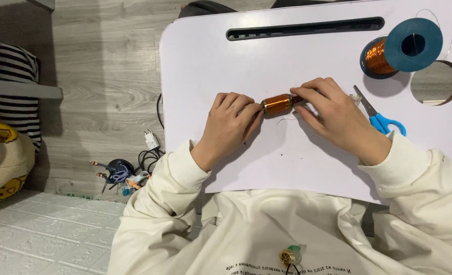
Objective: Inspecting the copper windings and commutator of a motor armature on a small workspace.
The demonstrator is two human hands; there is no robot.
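Note:
A small coil of copper wire [277, 104] wound on a short core lies across the middle of a white lap table [210, 66]. My left hand [229, 122] pinches its left end with the fingertips. My right hand [335, 114] grips the right end, where a dark stub sticks out. A thin loose wire curls on the table just below the coil. Both sleeves are cream-coloured.
A blue spool of copper wire [400, 49] lies at the table's far right, beside a round cup hole [436, 83]. Blue-handled scissors [378, 116] rest behind my right hand. A long slot [305, 28] runs along the far edge. Cables and a charger [151, 139] lie on the wooden floor at left.

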